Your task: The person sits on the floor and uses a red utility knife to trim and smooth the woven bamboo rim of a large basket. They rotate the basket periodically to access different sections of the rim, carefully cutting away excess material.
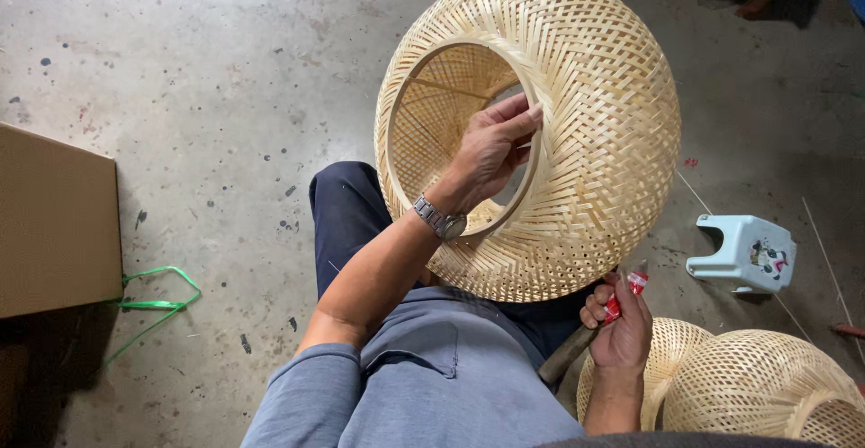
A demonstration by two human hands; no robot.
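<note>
The left hand (491,146), a metal watch (440,220) on its wrist, was curled over the inner wooden ring of a large round woven bamboo lampshade (577,141), fingers hooked through the opening and thumb pressed on the rim, holding the shade tilted on the person's lap above the dark-trousered knee (347,214). The right hand (622,322) sat low beside the shade's lower edge, closed in a loose fist around a small red tube with a white tip (635,286), the tip pointing up toward the weave and just short of it. On the grey concrete floor (225,96), two more pale woven bamboo shades (748,380) lay touching each other at the lower right corner, just beside the right wrist. A small light-blue plastic stool (743,251) stood near the right edge, apart from the shades. A brown cardboard box (54,223) sat at the left edge, with a loop of green plastic strap (158,304) lying just beside its lower corner
</note>
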